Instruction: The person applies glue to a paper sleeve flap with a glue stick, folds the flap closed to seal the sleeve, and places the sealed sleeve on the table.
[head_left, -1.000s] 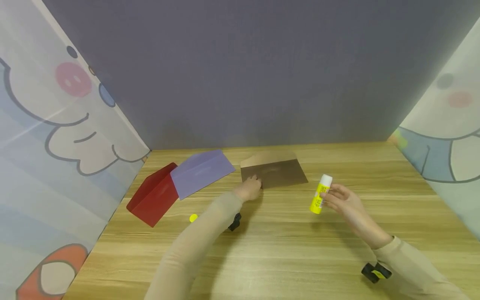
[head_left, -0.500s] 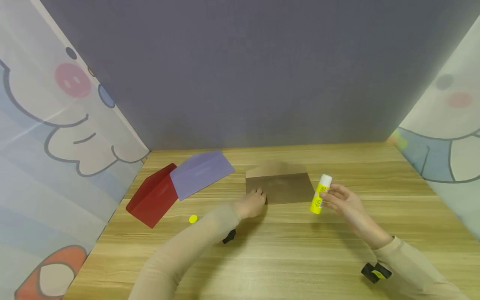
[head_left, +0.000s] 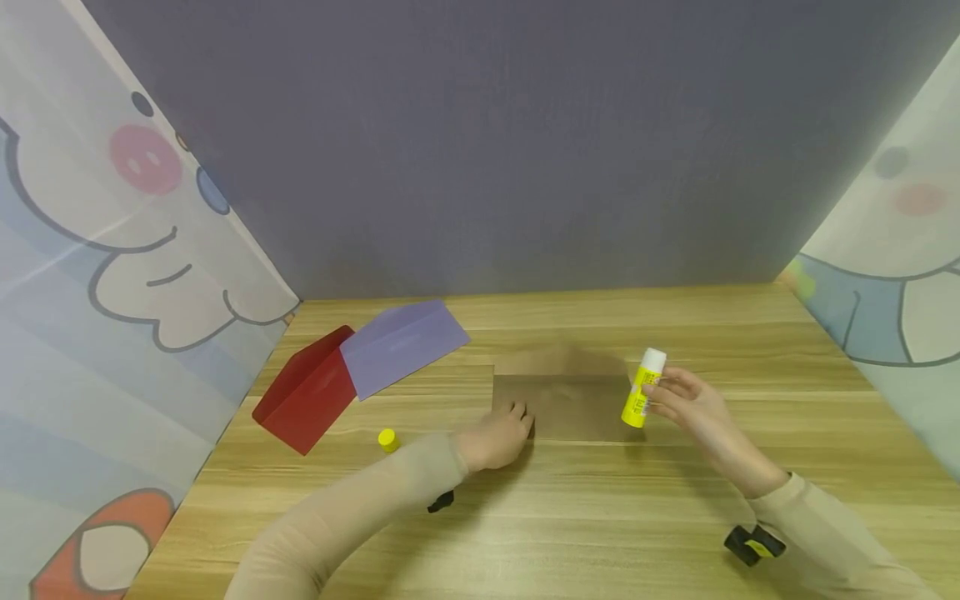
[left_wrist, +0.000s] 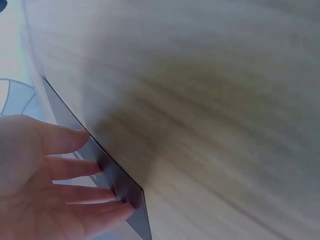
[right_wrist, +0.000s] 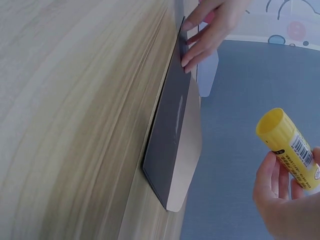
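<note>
My left hand (head_left: 495,437) lies on the left part of a brown envelope (head_left: 562,408), fingers extended over its near edge. Seen from the left wrist, the fingertips (left_wrist: 127,209) touch the envelope's dark face and the thumb sits at its edge. The envelope's lighter flap (right_wrist: 187,150) is unfolded away from me. My right hand (head_left: 697,408) holds a yellow glue stick (head_left: 639,398) above the table, pinched between thumb and fingers. Its white end points up and away in the head view; an uncapped-looking yellow rim (right_wrist: 272,122) shows in the right wrist view.
A red envelope (head_left: 311,400) and a purple envelope (head_left: 405,346) lie overlapping at the left, flaps unfolded. A small yellow cap (head_left: 388,440) stands near my left forearm. A grey wall (head_left: 525,150) closes off the wooden table's (head_left: 600,517) far edge.
My left hand has drawn the brown envelope toward me and slightly right, from near the table's back. The right hand with the glue stick has stayed in place.
</note>
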